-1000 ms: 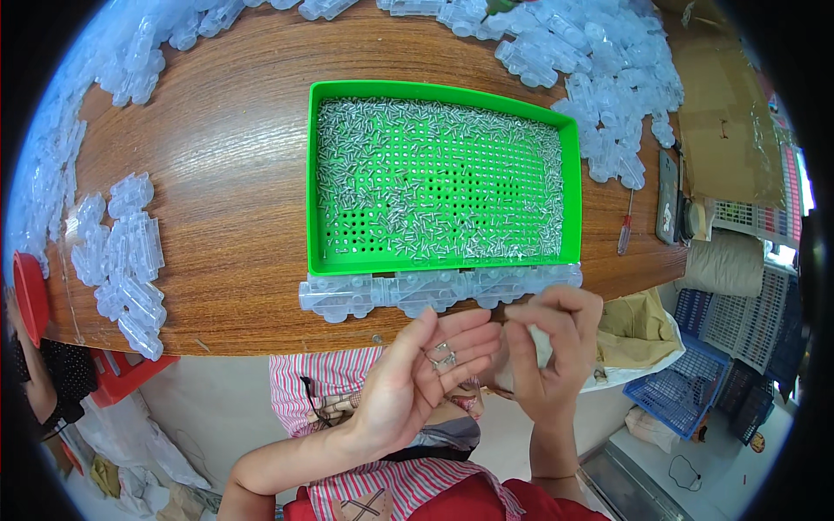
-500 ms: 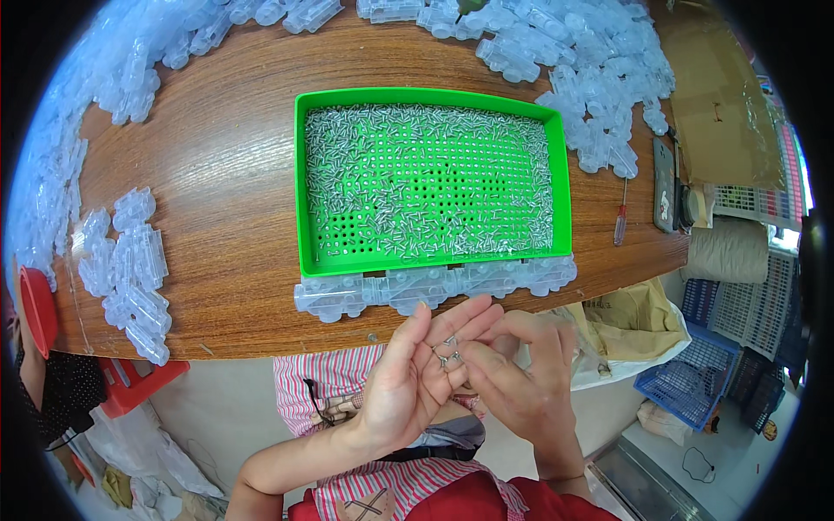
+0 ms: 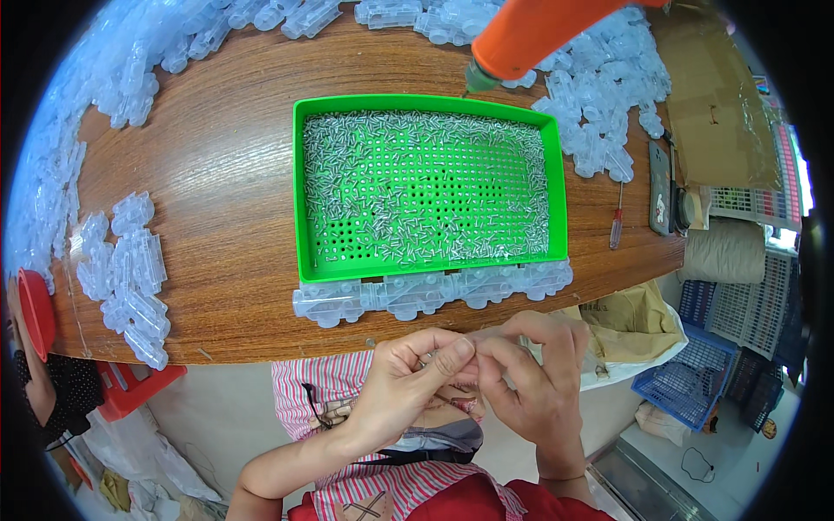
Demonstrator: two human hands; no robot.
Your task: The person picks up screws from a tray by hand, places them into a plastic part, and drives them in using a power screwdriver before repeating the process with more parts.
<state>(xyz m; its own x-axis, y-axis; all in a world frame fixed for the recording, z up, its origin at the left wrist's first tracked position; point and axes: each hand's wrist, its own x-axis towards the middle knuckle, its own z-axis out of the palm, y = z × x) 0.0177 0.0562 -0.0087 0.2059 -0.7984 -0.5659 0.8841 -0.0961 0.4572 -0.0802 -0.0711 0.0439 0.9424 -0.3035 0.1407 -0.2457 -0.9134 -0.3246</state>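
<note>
My left hand (image 3: 401, 382) is closed, its thumb bent over the fingers; the small screws that lay in its palm are now mostly covered. Against its fingertips my right hand (image 3: 540, 382) makes a pinch, and what is between the thumb and finger is hidden. Both hands are in front of the table's near edge. Beyond them stands a green perforated tray (image 3: 560, 200) holding a great many small silver screws (image 3: 408, 252), many upright in its holes. Along the tray's near side lies a row of clear plastic housings (image 3: 413, 297).
An orange power screwdriver (image 3: 539, 39) hangs in from the top, its tip over the tray's far rim. Piles of clear plastic parts (image 3: 599, 95) surround the tray, with a smaller heap (image 3: 130, 269) at left. A hand screwdriver (image 3: 617, 227) and a phone (image 3: 660, 187) lie at right.
My left hand has gone from an open palm with screws showing to a closed grip. My right fingertips still meet it. The orange power screwdriver has come into view at the top.
</note>
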